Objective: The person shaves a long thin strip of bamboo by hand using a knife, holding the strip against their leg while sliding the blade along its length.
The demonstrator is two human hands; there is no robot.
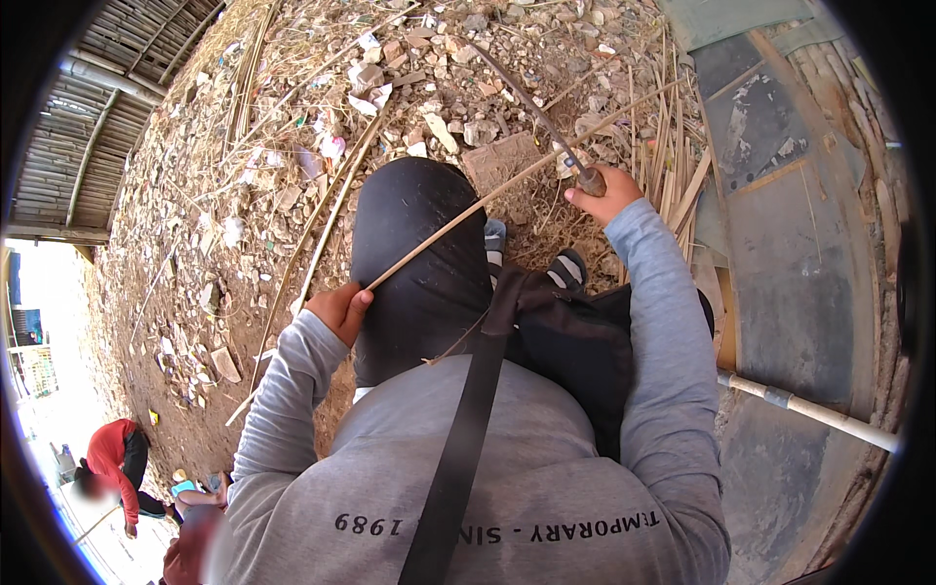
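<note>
My left hand (343, 310) is closed around the near end of a long thin bamboo strip (429, 244). The strip slants over my dark-clad knee (414, 195) and on toward the far right. My right hand (606, 198) grips the rounded handle of a long narrow knife (554, 134). Its dark blade points away and to the left, over the ground. The strip passes close by the knife near its handle; whether they touch I cannot tell. A black strap (463, 429) and a dark bag (570, 341) lie across my body.
Rubble and litter (224, 224) cover the ground, with a flat brick piece (502, 161) beyond my knee. Split bamboo strips (668, 156) lie at the right beside dark panels (790, 253) and a pale pole (829, 417). A person in red (115, 453) bends at lower left.
</note>
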